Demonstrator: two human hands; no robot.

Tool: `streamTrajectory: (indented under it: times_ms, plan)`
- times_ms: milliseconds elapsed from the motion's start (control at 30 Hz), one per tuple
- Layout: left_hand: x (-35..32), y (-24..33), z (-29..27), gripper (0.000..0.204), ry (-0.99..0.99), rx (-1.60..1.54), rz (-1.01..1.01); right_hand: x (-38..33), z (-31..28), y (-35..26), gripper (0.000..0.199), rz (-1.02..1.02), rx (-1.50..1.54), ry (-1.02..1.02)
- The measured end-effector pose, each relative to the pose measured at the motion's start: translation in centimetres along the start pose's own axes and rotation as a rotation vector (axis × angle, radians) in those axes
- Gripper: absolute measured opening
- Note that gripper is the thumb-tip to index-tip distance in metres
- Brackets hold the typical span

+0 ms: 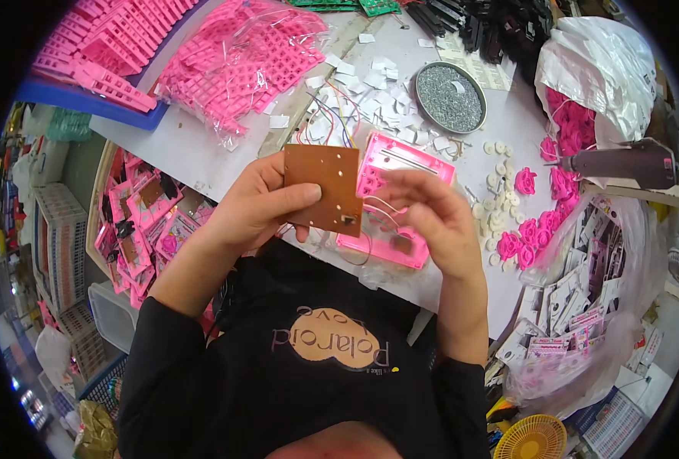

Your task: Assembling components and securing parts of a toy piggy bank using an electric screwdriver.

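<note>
My left hand (254, 208) holds a brown circuit board (324, 186) upright by its left edge, thumb across its face. Thin red, blue and white wires (330, 115) trail from the board's top edge. My right hand (431, 218) is blurred, fingers pinched close to the board's right side, near thin white wires (381, 208); whether it grips them is unclear. Behind both hands a pink plastic housing (400, 161) lies flat on the white table (201, 145).
A round metal tin of small parts (450, 97) stands behind the housing, with scattered white paper squares (377, 84) and small white discs (496, 180). Pink plastic frames in a clear bag (240, 57) lie at back left. Pink flower pieces (538, 218) and a glue gun (622, 162) are at right.
</note>
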State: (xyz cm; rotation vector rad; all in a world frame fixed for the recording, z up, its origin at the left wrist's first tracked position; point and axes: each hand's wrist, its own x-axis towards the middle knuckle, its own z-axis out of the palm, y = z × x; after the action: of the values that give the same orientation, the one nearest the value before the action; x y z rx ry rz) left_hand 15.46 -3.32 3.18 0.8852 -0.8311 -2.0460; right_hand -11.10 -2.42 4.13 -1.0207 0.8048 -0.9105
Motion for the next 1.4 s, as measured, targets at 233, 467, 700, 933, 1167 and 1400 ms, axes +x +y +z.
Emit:
streamTrajectory:
  times_ms: [233,467,700,933,1167,1400]
  plan:
    - [1.2,-0.8,0.1,0.041,-0.040,-0.083,-0.057,-1.4,-0.6,1.2,0.036,0.072,0.048,0.016]
    - [1.5,-1.7,0.6,0.046,-0.047,-0.180,-0.034,-0.8,0.4,0.5,0.027,0.042,0.076,0.028]
    - [1.8,-0.7,0.7,0.044,-0.257,-0.294,-0.061,0.5,2.0,0.8,0.031,0.071,0.068,0.072]
    - [0.4,-0.8,1.8,0.039,-0.097,0.128,0.161,-1.0,3.6,0.3,0.043,0.013,0.242,0.119]
    - [-0.8,2.7,3.1,0.026,-0.183,0.736,-0.100,-6.6,1.2,-2.1,0.012,0.023,-0.507,0.269]
    - [-0.9,-1.3,4.4,0.020,-0.598,1.005,0.471,-14.1,-3.3,-4.5,0.032,0.077,-1.281,0.168]
